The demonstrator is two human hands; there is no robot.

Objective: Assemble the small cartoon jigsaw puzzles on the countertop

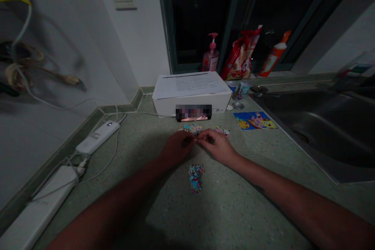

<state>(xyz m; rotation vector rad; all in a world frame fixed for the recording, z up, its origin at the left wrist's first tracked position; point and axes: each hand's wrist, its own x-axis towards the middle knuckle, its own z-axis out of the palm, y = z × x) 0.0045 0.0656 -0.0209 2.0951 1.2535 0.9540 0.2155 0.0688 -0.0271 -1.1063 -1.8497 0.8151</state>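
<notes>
My left hand [178, 146] and my right hand [216, 145] meet fingertip to fingertip over the counter, both closed in a pinch. A small pale jigsaw piece [196, 139] shows between the fingertips, largely hidden by them. Just beyond my hands lies a pile of loose jigsaw pieces [191, 128], with a smaller group of pieces [223, 130] to its right. Closer to me, a partly joined jigsaw section [195, 179] in blue and mixed colours rests flat between my forearms.
A phone [193, 116] leans against a white box [164, 105] topped with paper. A blue cartoon picture card [254, 120] lies by the sink [322, 156]. Cans [242, 90] stand behind it. A power bank [98, 136], power strip [43, 203] and cables line the left.
</notes>
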